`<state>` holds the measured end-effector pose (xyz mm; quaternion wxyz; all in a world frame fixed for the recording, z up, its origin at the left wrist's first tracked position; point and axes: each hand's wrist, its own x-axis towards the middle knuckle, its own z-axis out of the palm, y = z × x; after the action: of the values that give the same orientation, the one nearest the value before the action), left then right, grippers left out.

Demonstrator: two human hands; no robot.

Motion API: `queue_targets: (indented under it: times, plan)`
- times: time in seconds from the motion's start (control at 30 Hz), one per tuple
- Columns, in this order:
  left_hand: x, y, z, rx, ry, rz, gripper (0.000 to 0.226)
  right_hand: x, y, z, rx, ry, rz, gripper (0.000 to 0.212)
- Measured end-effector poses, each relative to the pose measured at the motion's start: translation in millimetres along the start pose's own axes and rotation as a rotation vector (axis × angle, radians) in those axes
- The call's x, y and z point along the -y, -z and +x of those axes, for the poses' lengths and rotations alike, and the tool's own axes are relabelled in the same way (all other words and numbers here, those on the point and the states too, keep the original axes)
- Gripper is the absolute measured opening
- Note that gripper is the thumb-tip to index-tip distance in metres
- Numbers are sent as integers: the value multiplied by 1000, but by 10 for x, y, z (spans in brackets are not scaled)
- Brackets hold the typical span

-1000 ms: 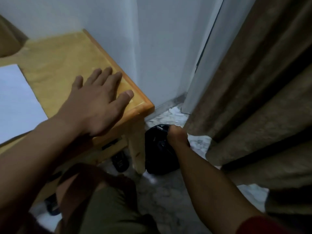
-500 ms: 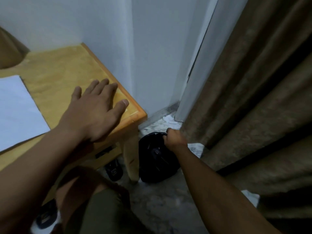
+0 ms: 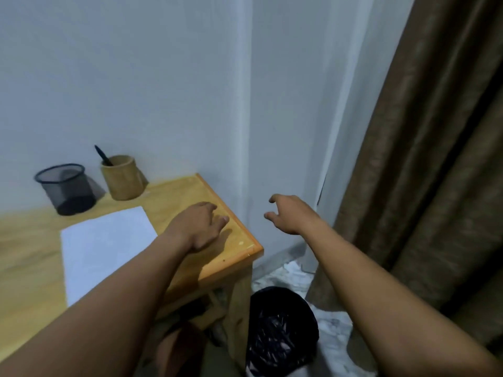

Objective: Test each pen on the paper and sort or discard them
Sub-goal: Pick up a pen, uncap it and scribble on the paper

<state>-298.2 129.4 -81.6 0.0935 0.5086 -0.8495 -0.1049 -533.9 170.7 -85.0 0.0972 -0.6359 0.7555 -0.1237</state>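
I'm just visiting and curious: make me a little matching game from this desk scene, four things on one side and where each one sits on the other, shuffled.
Things:
1. black pen
2. white paper
3. black bin
4. left hand

Places:
A. on the floor beside the desk leg
B. resting near the desk's right corner
C. standing in the wooden cup
D. lying flat on the desk top, in front of the mesh cup

Pairs: 1-C, 2-D, 3-A, 4-B

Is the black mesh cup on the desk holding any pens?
It looks empty: nothing sticks above the rim of the mesh cup, while the wooden cup beside it holds one dark pen.
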Motion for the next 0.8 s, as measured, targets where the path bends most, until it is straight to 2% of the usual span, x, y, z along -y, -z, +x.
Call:
queue_targets:
  times: [0.23, 0.37, 0.43, 0.53, 0.63, 0.8]
  plan:
    - [527, 882, -476, -157, 164, 187, 57, 1066, 345, 41, 0, 236, -1, 62]
    - [1003, 1256, -948, -229, 294, 242, 37, 1788, 251, 93, 6, 385, -20, 58]
    - [1266, 1339, -1232, -256, 375, 251, 37, 2150, 161, 69, 23, 468, -33, 53]
    - [1622, 1369, -1654, -281, 498, 250, 51, 2664, -28, 37, 65, 598, -40, 41]
    - [1897, 1350, -2001, -300, 613, 202, 56, 3142, -260, 28, 117, 712, -5, 45]
    - [2192, 1292, -2441, -344, 747, 209, 39, 3814, -689, -21, 190, 849, 15, 53]
